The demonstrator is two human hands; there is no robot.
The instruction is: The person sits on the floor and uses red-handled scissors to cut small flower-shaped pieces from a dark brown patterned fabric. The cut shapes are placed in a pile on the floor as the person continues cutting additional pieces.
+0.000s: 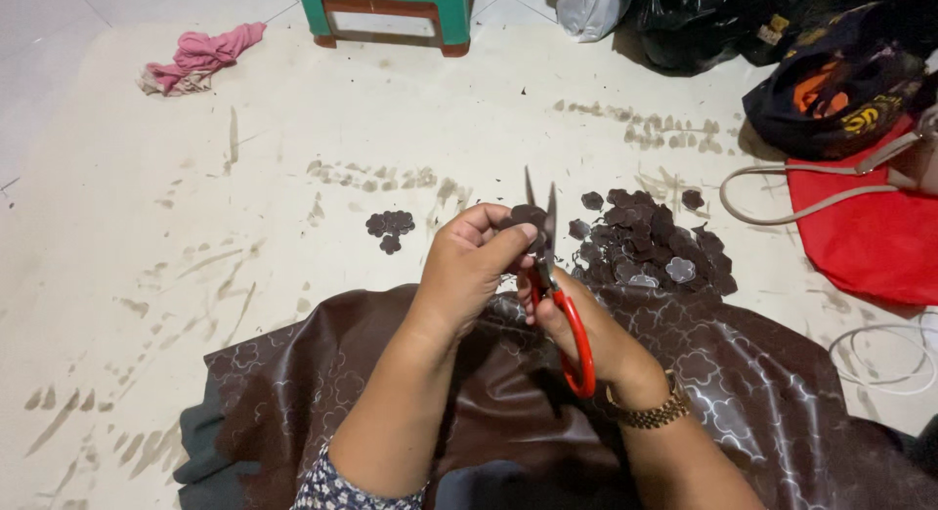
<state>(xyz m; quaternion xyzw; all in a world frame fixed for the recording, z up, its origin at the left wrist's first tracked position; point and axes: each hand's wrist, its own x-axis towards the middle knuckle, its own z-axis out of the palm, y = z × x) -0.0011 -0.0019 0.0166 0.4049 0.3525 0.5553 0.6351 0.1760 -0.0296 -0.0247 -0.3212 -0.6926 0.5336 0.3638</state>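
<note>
My left hand (469,271) pinches a small dark brown fabric piece (524,217) at its fingertips. My right hand (584,339), with a gold watch at the wrist, grips red-handled scissors (559,295); the blades point up and are parted around the piece. Below both hands a large dark brown cloth with a printed flower pattern (743,373) is spread over my lap and the floor.
A heap of cut brown flower shapes (650,241) lies just right of the hands, a smaller cluster (390,225) to the left. A pink rag (200,56), a green stool (386,12), dark bags (831,75), a red cloth (870,236) and a white cord (884,359) ring the floor.
</note>
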